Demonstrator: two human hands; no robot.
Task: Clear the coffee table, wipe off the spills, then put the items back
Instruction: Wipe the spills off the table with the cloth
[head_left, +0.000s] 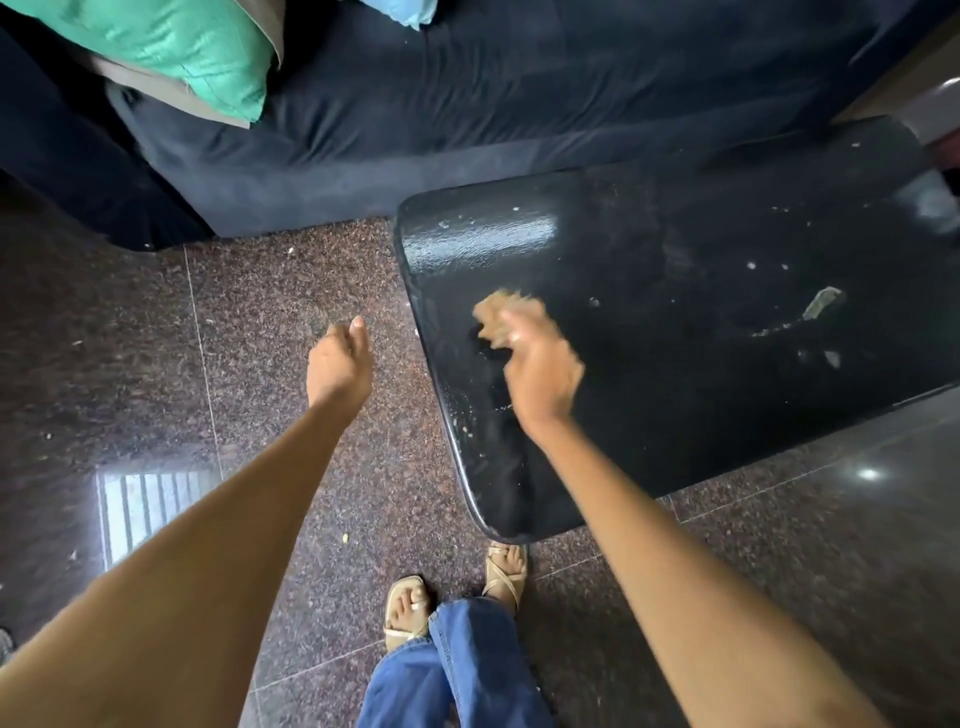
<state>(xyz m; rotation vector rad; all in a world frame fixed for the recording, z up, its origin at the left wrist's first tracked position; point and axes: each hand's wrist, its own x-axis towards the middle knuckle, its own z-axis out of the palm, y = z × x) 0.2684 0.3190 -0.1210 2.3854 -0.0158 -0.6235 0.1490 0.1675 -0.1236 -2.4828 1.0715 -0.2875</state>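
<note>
Head view: right hand (543, 371), blurred, apparently gripping tan cloth (501, 312) on black tabletop (675, 405); left hand (340, 364) loosely curled, holding nothing. Best to sweep crumbs (821, 304) inward, pressing flat.

dim indoor | glare on bench (478, 234) + floor (145, 499) | right hand (540, 374) motion-blurred | wide-angle edge warp

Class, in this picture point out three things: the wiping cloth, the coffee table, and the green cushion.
wiping cloth (501, 312): head view, on the tan wad showing beyond the right hand's fingers.
coffee table (675, 249): head view, on bare black top.
green cushion (171, 47): head view, on the middle of its shiny cover.
</note>
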